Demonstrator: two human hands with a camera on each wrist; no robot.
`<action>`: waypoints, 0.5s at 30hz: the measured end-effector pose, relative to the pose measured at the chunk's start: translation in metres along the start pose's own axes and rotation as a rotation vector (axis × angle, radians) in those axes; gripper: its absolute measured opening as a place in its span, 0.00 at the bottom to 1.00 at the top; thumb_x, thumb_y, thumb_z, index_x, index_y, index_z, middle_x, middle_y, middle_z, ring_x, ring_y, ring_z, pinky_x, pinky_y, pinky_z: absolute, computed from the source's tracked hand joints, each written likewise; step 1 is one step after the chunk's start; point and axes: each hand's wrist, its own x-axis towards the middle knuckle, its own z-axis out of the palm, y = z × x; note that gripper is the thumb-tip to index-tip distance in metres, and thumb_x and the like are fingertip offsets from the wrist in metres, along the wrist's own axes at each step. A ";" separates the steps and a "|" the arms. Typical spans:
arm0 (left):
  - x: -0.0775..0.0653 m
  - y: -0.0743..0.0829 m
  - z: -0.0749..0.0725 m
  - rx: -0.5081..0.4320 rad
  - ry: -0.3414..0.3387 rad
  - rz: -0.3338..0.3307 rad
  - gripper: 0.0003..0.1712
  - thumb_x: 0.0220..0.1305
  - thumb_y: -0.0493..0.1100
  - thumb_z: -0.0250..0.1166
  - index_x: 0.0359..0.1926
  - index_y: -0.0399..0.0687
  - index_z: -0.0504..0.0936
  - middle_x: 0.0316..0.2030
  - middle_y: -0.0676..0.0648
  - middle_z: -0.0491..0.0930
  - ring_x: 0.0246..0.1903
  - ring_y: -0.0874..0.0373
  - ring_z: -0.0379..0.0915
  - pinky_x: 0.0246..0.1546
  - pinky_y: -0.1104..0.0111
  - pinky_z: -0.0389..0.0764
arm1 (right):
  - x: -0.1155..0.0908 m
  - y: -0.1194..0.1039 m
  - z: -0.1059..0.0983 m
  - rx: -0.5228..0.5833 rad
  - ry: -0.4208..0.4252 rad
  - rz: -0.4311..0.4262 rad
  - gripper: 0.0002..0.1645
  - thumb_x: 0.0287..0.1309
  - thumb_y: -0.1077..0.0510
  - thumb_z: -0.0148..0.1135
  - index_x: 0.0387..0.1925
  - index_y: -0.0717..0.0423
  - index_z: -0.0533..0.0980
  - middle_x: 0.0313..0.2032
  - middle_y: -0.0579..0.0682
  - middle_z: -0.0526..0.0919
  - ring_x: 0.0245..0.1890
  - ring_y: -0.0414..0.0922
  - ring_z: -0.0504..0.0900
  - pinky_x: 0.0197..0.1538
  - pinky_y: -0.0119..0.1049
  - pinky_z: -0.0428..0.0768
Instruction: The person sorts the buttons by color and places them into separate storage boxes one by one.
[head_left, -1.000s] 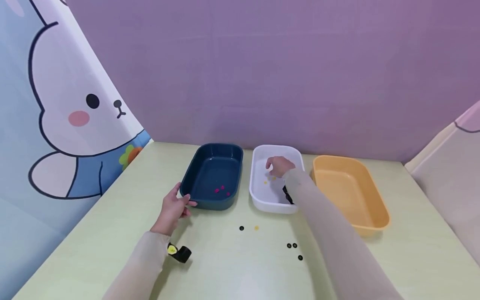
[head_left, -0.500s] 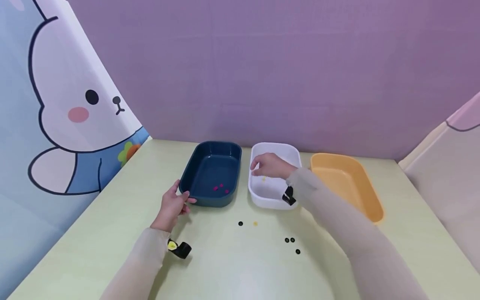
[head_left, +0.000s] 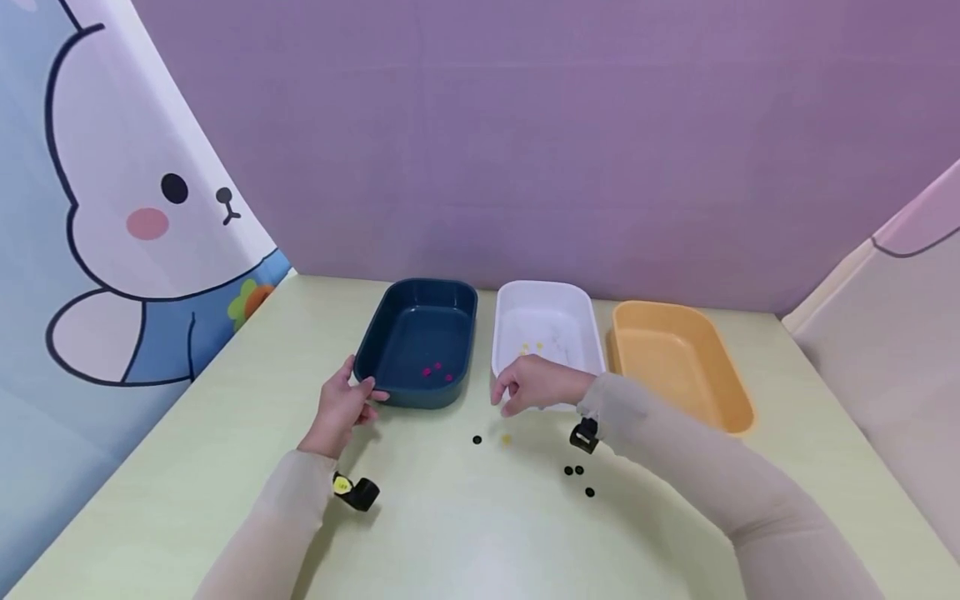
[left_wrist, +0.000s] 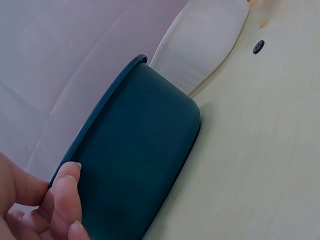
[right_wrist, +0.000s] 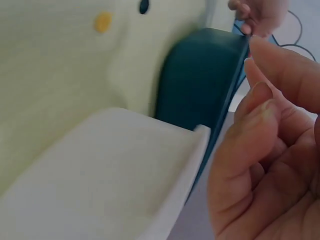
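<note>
My left hand [head_left: 341, 410] grips the near left corner of a dark blue tray [head_left: 412, 397], thumb over the rim and fingers against the outer wall in the left wrist view. A few pink buttons [head_left: 438, 366] lie in that tray. Over the near edge of a white tray [head_left: 551, 287] hovers my right hand [head_left: 542, 385], fingers loosely bent and nothing visible between them. Yellow buttons [head_left: 539, 345] lie inside the white tray. On the table just below the right hand are a yellow button [head_left: 506, 439] and a black button [head_left: 477, 439].
Several more black buttons, one of them a lone black button [head_left: 590, 492], lie on the table [head_left: 465, 533] nearer me. An orange tray [head_left: 678, 367] stands right of the white one. A purple cloth backdrop [head_left: 480, 150] rises behind the trays.
My right hand has come out of the white tray, moving left and toward me to above its near edge. The left hand stays on the dark blue tray. The view has shifted slightly.
</note>
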 end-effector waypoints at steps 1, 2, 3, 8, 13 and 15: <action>0.000 0.000 0.000 -0.001 0.002 0.002 0.38 0.74 0.36 0.47 0.76 0.45 0.36 0.21 0.56 0.81 0.10 0.65 0.68 0.16 0.74 0.69 | -0.001 0.001 0.002 -0.004 0.000 0.003 0.10 0.51 0.64 0.69 0.38 0.60 0.83 0.19 0.42 0.70 0.18 0.35 0.67 0.22 0.27 0.69; 0.001 0.000 0.000 0.001 0.002 0.004 0.38 0.74 0.36 0.47 0.76 0.45 0.35 0.21 0.56 0.81 0.10 0.65 0.68 0.16 0.74 0.69 | -0.002 0.003 0.004 -0.009 0.000 0.007 0.10 0.51 0.64 0.69 0.38 0.60 0.83 0.19 0.42 0.70 0.18 0.35 0.67 0.21 0.27 0.69; 0.001 0.000 0.000 0.002 0.005 0.005 0.38 0.74 0.36 0.47 0.76 0.46 0.36 0.21 0.56 0.81 0.10 0.65 0.68 0.16 0.75 0.69 | -0.004 0.004 0.006 -0.006 0.001 0.015 0.10 0.51 0.64 0.69 0.38 0.60 0.83 0.19 0.42 0.70 0.17 0.35 0.67 0.20 0.27 0.69; 0.002 -0.002 0.003 0.001 0.002 -0.005 0.38 0.74 0.36 0.47 0.76 0.46 0.35 0.22 0.55 0.81 0.10 0.64 0.67 0.16 0.74 0.69 | -0.012 0.009 0.018 -0.003 0.025 0.022 0.11 0.51 0.66 0.68 0.39 0.61 0.84 0.18 0.42 0.71 0.15 0.35 0.67 0.20 0.27 0.70; 0.002 0.000 0.005 0.003 0.006 -0.004 0.39 0.74 0.36 0.47 0.76 0.45 0.36 0.22 0.54 0.82 0.10 0.64 0.67 0.16 0.74 0.68 | -0.018 0.012 0.033 -0.004 0.032 0.052 0.12 0.51 0.67 0.67 0.40 0.59 0.84 0.20 0.43 0.74 0.15 0.36 0.69 0.16 0.30 0.72; 0.002 0.001 0.005 0.005 0.010 -0.002 0.39 0.74 0.36 0.47 0.76 0.46 0.36 0.22 0.54 0.81 0.10 0.64 0.67 0.16 0.74 0.68 | -0.018 0.014 0.038 0.000 0.032 0.057 0.12 0.51 0.67 0.67 0.40 0.58 0.84 0.20 0.43 0.75 0.14 0.36 0.69 0.16 0.30 0.72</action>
